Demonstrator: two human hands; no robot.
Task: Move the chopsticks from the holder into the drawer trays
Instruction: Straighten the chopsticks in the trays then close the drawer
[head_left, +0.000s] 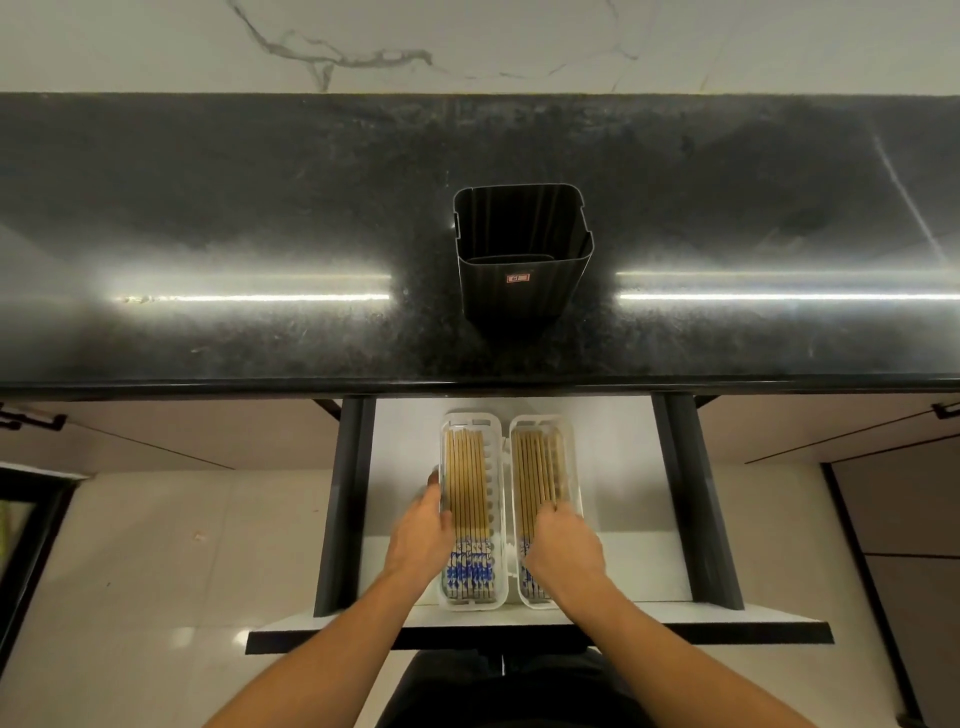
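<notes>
Left hand fingers curl on left tray's outer edge; right hand rests loosely curled on chopsticks in right tray. Both trays side by side mid-drawer, bare floor either side. Holder on counter.

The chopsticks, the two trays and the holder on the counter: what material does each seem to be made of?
Chopsticks: probably bamboo or wood, tan and matte, with blue-and-white patterned ends.
Trays: apparently plastic, translucent white; the chopsticks show faintly through the walls.
Holder: black, smooth, ribbed walls with a slight sheen; plastic or coated metal, I cannot tell which.
</notes>
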